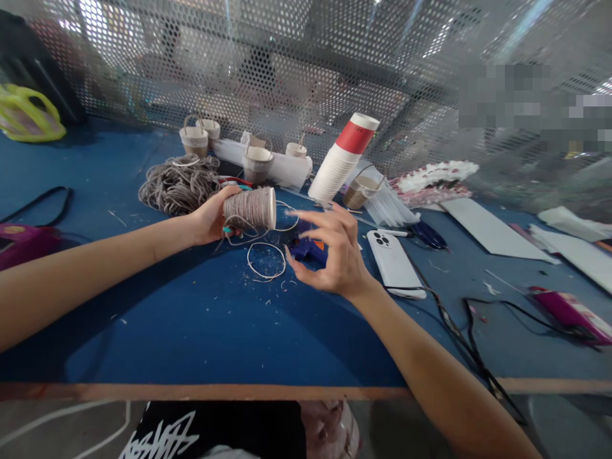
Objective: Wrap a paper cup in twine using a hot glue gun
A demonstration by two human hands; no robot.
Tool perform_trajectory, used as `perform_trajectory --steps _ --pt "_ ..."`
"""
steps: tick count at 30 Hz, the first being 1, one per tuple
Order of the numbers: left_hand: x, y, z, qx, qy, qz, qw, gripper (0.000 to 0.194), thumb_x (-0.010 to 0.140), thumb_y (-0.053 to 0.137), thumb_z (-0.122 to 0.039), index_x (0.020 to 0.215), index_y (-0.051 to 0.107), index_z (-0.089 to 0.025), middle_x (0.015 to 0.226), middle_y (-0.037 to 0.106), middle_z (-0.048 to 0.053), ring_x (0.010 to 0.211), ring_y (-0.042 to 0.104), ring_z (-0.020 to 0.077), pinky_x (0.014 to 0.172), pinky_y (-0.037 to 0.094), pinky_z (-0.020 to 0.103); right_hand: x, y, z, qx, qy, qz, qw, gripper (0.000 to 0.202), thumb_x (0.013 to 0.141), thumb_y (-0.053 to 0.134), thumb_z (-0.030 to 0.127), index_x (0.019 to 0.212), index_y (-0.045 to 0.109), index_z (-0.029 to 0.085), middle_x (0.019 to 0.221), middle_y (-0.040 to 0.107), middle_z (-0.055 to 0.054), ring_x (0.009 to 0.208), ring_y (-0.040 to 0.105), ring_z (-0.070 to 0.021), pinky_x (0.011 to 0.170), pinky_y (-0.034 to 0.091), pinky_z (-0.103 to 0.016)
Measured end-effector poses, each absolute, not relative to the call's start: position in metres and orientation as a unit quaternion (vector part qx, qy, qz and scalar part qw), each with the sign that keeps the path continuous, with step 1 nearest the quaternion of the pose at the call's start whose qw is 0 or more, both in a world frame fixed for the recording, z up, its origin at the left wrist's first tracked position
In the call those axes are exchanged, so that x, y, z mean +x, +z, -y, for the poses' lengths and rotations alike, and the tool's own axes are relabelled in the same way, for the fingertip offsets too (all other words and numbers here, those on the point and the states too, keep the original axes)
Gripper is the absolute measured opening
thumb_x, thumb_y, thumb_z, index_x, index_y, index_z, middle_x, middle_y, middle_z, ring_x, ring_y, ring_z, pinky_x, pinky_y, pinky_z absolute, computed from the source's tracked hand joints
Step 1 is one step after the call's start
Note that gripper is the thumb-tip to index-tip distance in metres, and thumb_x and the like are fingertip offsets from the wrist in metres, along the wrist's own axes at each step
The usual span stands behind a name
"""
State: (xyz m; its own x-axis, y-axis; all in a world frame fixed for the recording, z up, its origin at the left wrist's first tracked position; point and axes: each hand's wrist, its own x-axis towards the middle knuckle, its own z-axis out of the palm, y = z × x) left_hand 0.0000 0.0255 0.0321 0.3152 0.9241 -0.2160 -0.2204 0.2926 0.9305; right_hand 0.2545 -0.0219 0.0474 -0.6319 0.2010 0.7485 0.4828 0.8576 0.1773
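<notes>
With the left grip [215, 213], grasps a cord-wrapped cup [246, 209] tipped on its side, white-edged end toward the right grip [335, 248]. Spreads the right grip, holding nothing, in front of a partly hidden blue tool [301, 248]. Has a white loop [270, 277] on the table [215, 325] between both grips, grey cord [179, 185] heaped beyond the left, and a white phone [394, 264] near the right one's outer side.

From here I get bright streaks glaring through the perforated screen [287, 83], soft shadows across the table [191, 331] (edges stretched wide), and pixelated blocks upper right.
</notes>
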Motion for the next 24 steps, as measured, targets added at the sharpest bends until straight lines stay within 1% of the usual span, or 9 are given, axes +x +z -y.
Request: perform_trajectory --steps 2,4,7,9,13,16,19,21,24 --pt "0.004 0.032 -0.019 0.387 0.400 -0.421 0.716 0.030 0.080 0.056 -0.048 0.082 0.063 -0.018 0.056 0.059 0.005 0.042 0.052 0.0132 0.038 0.043 0.022 0.251 0.044 0.021 -0.212 -0.143 0.886 0.386 0.061 0.081 0.068 0.029 0.132 0.035 0.023 0.140 0.057 -0.018 0.131 0.054 -0.0316 0.114 0.037 -0.062" --pt "0.011 0.032 -0.010 0.370 0.377 -0.409 0.744 0.032 0.084 0.053 -0.048 0.083 0.065 -0.018 0.061 0.063 0.006 0.046 0.055 0.0139 0.045 0.049 0.024 0.247 0.041 0.022 -0.232 -0.082 0.896 0.369 0.070 0.084 0.066 0.029 0.140 0.026 0.022 0.147 0.049 -0.021 0.140 0.047 -0.0329 0.118 0.033 -0.063" --pt "0.019 0.027 0.001 0.393 0.354 -0.353 0.772 0.040 0.089 0.051 -0.053 0.096 0.068 -0.018 0.081 0.073 0.011 0.063 0.067 0.0189 0.060 0.056 0.029 0.245 0.037 0.025 -0.265 0.003 0.900 0.346 0.068 0.087 0.059 0.025 0.145 0.023 0.023 0.144 0.052 -0.018 0.138 0.051 -0.0300 0.122 0.032 -0.056" --pt "0.021 0.021 0.004 0.412 0.362 -0.320 0.773 0.045 0.089 0.051 -0.057 0.105 0.067 -0.018 0.094 0.075 0.013 0.081 0.072 0.0237 0.071 0.058 0.033 0.245 0.035 0.028 -0.282 0.036 0.895 0.344 0.065 0.088 0.055 0.022 0.145 0.025 0.022 0.140 0.055 -0.016 0.135 0.054 -0.0287 0.120 0.037 -0.051" --pt "0.021 0.008 0.002 0.452 0.433 -0.300 0.720 0.045 0.089 0.056 -0.056 0.114 0.064 -0.019 0.105 0.073 0.013 0.106 0.069 0.0275 0.086 0.057 0.037 0.245 0.032 0.028 -0.285 0.075 0.887 0.356 0.066 0.088 0.056 0.022 0.146 0.025 0.021 0.145 0.052 -0.018 0.138 0.051 -0.0280 0.114 0.047 -0.044" --pt "0.020 0.004 0.001 0.489 0.467 -0.289 0.678 0.049 0.084 0.067 -0.054 0.117 0.064 -0.019 0.106 0.073 0.012 0.111 0.067 0.0279 0.091 0.055 0.037 0.245 0.030 0.026 -0.266 0.100 0.884 0.370 0.065 0.090 0.054 0.019 0.147 0.022 0.022 0.156 0.040 -0.019 0.147 0.040 -0.0263 0.119 0.041 -0.044" --pt "0.020 0.006 0.004 0.509 0.468 -0.275 0.668 0.058 0.073 0.080 -0.049 0.120 0.064 -0.018 0.116 0.072 0.012 0.113 0.066 0.0268 0.094 0.054 0.034 0.245 0.029 0.023 -0.256 0.134 0.877 0.384 0.062 0.092 0.050 0.016 0.147 0.021 0.023 0.162 0.031 -0.018 0.153 0.027 -0.0255 0.122 0.036 -0.046" --pt "0.019 0.008 0.007 0.521 0.465 -0.272 0.662 0.062 0.068 0.086 -0.040 0.122 0.063 -0.019 0.123 0.070 0.011 0.115 0.065 0.0264 0.097 0.052 0.034 0.244 0.027 0.022 -0.258 0.148 0.869 0.395 0.061 0.092 0.048 0.014 0.146 0.021 0.024 0.163 0.029 -0.016 0.153 0.024 -0.0249 0.123 0.035 -0.047" --pt "0.018 0.011 0.010 0.524 0.459 -0.259 0.670 0.063 0.065 0.089 -0.032 0.122 0.064 -0.020 0.127 0.069 0.011 0.119 0.064 0.0270 0.099 0.051 0.035 0.244 0.025 0.020 -0.251 0.171 0.859 0.413 0.058 0.094 0.045 0.013 0.145 0.023 0.026 0.162 0.033 -0.015 0.152 0.029 -0.0237 0.123 0.035 -0.047"
